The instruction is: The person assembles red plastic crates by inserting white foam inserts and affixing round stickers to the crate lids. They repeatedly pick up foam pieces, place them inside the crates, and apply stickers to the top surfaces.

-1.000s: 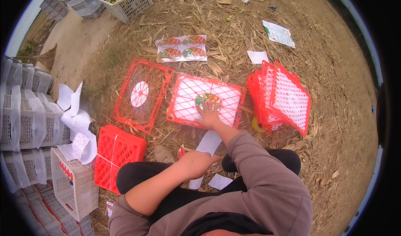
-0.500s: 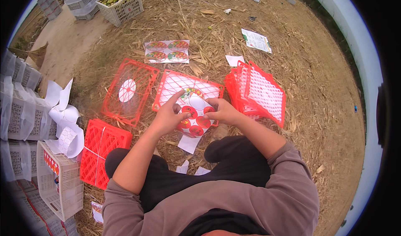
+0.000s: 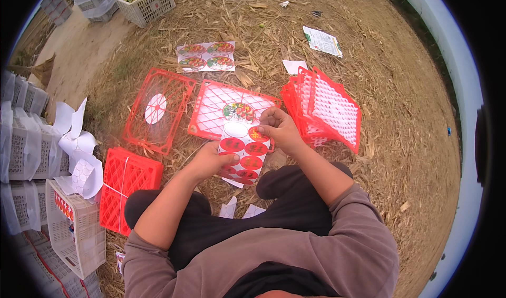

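Observation:
My left hand is closed on the left edge of a white sheet of red oval stickers, its thumb lying on the front. One oval near the sheet's top is blank white. At the top right corner, my right hand pinches an orange-red oval sticker; whether it has come off the backing I cannot tell. Just beyond lies a red plastic lattice lid with white showing through its grid. A colourful oval fruit label is on its middle.
Another red lattice lid with a white oval lies left. Stacked red lids stand at right and tied at near left. Beyond are a four-label sheet and a crate of greenish fruit. White crates line the left.
The sheet has come lower and towards me. My left hand has moved down to its left edge, and my right hand has risen to its top right corner. The label on the lid is now uncovered.

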The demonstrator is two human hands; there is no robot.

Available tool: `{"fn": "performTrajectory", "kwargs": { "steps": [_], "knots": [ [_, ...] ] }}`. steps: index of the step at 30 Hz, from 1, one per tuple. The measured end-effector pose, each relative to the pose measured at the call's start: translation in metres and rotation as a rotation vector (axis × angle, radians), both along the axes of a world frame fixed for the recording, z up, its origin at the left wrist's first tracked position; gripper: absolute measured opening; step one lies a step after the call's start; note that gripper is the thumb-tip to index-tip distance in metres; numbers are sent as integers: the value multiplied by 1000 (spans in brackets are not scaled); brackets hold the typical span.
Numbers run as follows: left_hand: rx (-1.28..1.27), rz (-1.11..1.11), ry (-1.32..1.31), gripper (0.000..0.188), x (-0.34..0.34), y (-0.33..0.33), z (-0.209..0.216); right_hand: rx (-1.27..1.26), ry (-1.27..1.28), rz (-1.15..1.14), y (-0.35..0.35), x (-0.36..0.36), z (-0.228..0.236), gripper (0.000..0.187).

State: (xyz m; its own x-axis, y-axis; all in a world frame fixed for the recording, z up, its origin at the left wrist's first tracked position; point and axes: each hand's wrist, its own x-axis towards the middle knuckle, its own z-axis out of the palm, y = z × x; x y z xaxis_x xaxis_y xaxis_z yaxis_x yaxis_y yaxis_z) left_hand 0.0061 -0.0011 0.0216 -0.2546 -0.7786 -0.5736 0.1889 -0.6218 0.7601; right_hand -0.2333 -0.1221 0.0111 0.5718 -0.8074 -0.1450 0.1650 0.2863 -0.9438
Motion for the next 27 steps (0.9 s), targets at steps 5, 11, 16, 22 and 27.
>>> {"fn": "performTrajectory", "kwargs": {
  "steps": [5,11,16,22,27],
  "knots": [
    [-79,34,12,34,-8,0,-1,-235,188,160,12,4,-3,24],
    [-152,88,-117,32,-10,-3,-12,-864,415,186,16,2,8,37],
    [-319,111,-149,29,-20,2,-20,-836,396,186,20,1,3,27],
    [-396,72,-237,30,-21,7,-19,-879,391,194,21,0,-4,22],
    [-388,123,-209,29,-20,11,-23,-941,389,221,21,2,-7,23]
  ]
}}
